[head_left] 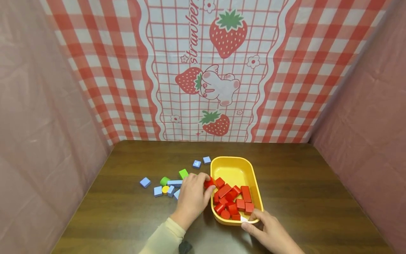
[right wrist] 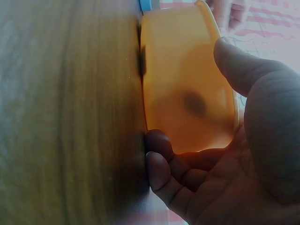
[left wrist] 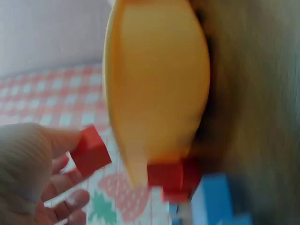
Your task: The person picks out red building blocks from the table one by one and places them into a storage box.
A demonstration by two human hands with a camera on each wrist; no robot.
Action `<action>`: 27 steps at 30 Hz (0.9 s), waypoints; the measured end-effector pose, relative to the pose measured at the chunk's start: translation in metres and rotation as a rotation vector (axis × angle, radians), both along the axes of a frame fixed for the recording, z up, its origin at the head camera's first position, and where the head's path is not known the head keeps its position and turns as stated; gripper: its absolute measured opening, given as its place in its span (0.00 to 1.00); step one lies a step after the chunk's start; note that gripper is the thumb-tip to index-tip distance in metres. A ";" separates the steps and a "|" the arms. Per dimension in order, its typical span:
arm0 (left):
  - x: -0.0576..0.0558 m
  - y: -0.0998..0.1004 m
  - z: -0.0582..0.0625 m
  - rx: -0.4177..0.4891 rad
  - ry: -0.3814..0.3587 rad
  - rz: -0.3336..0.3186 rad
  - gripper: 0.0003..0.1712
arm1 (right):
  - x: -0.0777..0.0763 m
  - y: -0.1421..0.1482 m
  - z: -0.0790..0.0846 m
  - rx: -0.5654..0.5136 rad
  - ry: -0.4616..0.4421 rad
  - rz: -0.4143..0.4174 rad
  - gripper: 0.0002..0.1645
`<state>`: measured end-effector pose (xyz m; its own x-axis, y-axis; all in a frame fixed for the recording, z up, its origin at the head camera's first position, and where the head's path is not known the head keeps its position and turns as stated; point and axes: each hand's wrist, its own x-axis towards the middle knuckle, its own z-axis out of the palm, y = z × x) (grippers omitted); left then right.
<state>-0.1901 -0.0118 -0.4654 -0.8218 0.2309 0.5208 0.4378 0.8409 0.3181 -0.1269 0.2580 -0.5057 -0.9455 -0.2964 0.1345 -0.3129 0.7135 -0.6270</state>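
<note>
A yellow plastic tub [head_left: 231,223] stands on the table, with several red blocks [head_left: 225,190] of mixed shapes heaped in its nearer part. At its left rim my left hand [head_left: 194,197] pinches a red block [left wrist: 90,151] between thumb and fingers. My right hand [head_left: 266,231] holds the tub's near right corner, thumb against the outer wall [right wrist: 187,70] and fingers curled about the bottom edge. In the left wrist view, more red blocks [left wrist: 171,176] lie low beside the tub, near a blue block [left wrist: 213,199]; the left hand hides that spot in the head view.
Left of the tub lie blue blocks [head_left: 145,182], green blocks [head_left: 183,174] and a yellow round block [head_left: 165,189]. Two small blue tiles [head_left: 197,164] sit by the tub's far left corner. A strawberry-print cloth [head_left: 222,88] hangs behind the wooden table [head_left: 304,190].
</note>
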 end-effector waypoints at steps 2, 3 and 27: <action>0.005 0.009 0.001 -0.003 -0.023 -0.076 0.15 | 0.000 0.000 0.000 -0.004 0.008 0.004 0.13; 0.006 0.014 -0.001 -0.024 -0.040 -0.102 0.15 | 0.000 0.000 -0.001 -0.005 0.013 0.006 0.13; 0.005 0.033 -0.014 -0.431 -0.202 -0.027 0.29 | 0.002 -0.001 0.003 -0.008 0.003 0.012 0.15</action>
